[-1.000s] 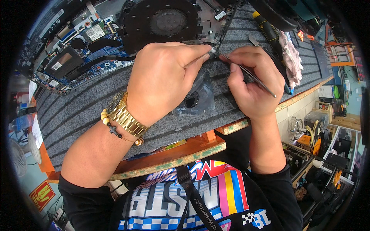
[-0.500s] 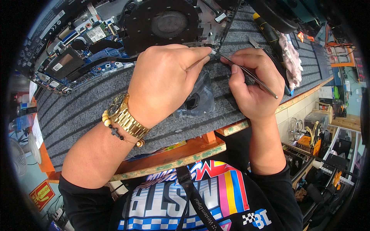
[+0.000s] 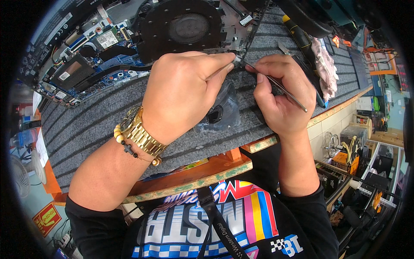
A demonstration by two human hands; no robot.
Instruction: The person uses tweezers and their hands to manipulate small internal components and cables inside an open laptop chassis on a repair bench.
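My left hand (image 3: 183,95), wearing a gold watch, pinches a small silvery piece (image 3: 237,57) beside the lower right corner of an opened laptop (image 3: 92,64). A black fan housing (image 3: 181,32) and blue boards show inside it. My right hand (image 3: 284,99) is closed on a thin metal rod tool (image 3: 289,93), whose tip lies close to that piece. Below and between the hands, a translucent sheet (image 3: 228,118) with a dark glossy patch lies on the grey striped mat (image 3: 86,138).
Right of the laptop lie a black-and-yellow tool (image 3: 299,34), a blade (image 3: 282,49) and a crumpled pink cloth (image 3: 325,73). A dark object (image 3: 317,17) stands at top right. The wooden bench edge (image 3: 194,179) runs before me. Shelves of equipment (image 3: 358,181) are at right, a fan (image 3: 21,177) at left.
My right hand has shifted slightly left and down with the rod tool over the last half second. My left hand has stayed nearly in place.
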